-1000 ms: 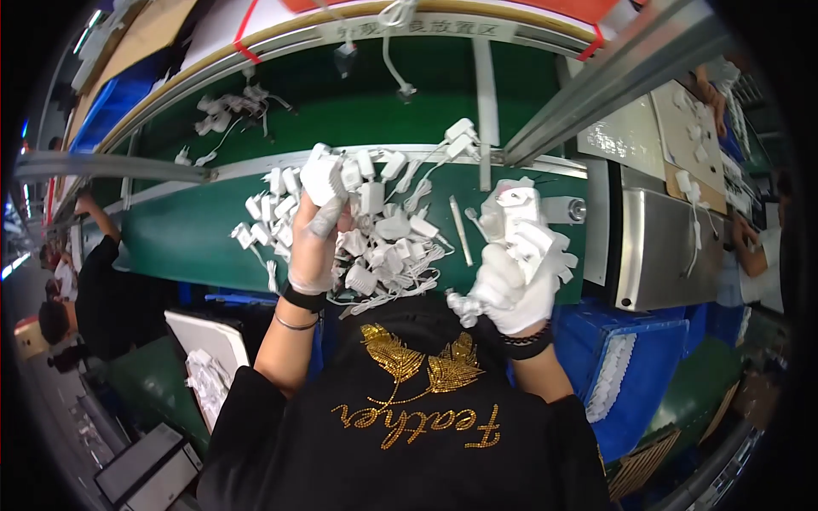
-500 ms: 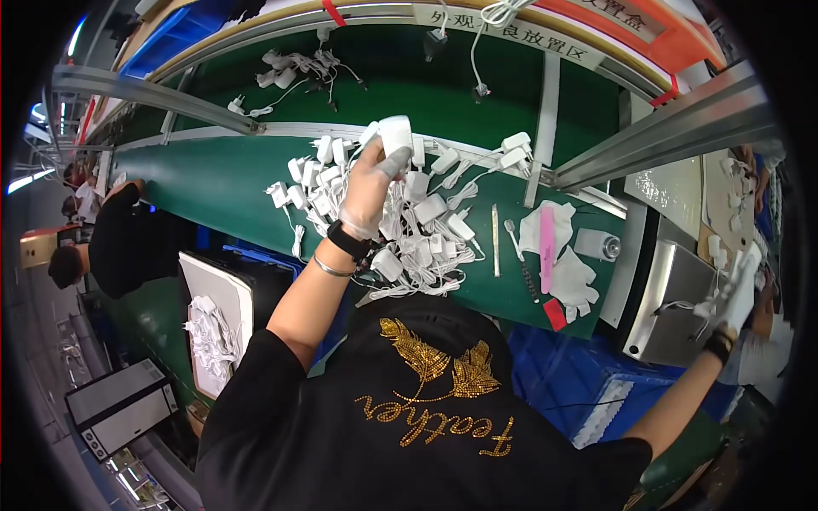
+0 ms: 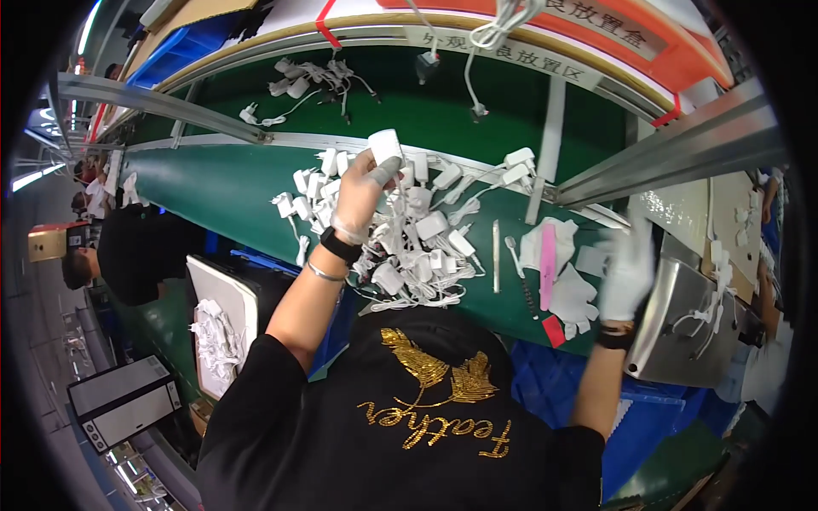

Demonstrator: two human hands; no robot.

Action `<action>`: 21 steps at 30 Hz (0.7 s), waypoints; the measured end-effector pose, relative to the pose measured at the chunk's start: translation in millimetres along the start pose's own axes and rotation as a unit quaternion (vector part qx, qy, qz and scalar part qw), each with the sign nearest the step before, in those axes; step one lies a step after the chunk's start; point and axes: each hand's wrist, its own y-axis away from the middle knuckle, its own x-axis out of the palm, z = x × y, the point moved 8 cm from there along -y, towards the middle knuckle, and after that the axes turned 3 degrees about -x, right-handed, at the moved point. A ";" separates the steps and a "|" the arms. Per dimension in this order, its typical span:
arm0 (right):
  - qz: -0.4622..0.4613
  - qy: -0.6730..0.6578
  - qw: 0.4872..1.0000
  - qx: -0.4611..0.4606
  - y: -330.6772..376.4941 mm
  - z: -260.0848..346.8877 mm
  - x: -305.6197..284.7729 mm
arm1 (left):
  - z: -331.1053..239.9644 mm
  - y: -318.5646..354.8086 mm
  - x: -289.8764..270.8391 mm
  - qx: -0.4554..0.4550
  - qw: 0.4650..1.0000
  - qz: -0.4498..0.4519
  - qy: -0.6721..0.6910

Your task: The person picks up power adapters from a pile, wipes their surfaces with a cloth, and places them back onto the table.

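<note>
We see the left hand [image 3: 362, 198] in a thin white glove, fingers closed around a white charger block [image 3: 385, 146] that it lifts above the heap of white chargers and cables [image 3: 409, 243] lying on the green surface [image 3: 213, 183]. The right hand [image 3: 629, 271] — also gloved, blurred — reaches out over the metal tray [image 3: 673, 328] at the right, beside the pink strip [image 3: 547, 266]; we cannot tell whether its fingers are spread or curled.
</note>
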 end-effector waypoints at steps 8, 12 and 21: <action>0.328 -0.010 0.939 -0.105 62.5 49.7 225.2 | -83.1 68.9 -18.5 0.165 0.974 -0.026 0.152; 0.457 0.272 0.821 -0.208 93.5 21.4 282.6 | -90.2 82.2 -30.5 0.221 0.957 -0.036 0.182; 0.411 0.173 0.882 -0.151 82.9 -1.6 266.3 | -36.7 16.6 16.3 0.070 0.993 0.088 0.029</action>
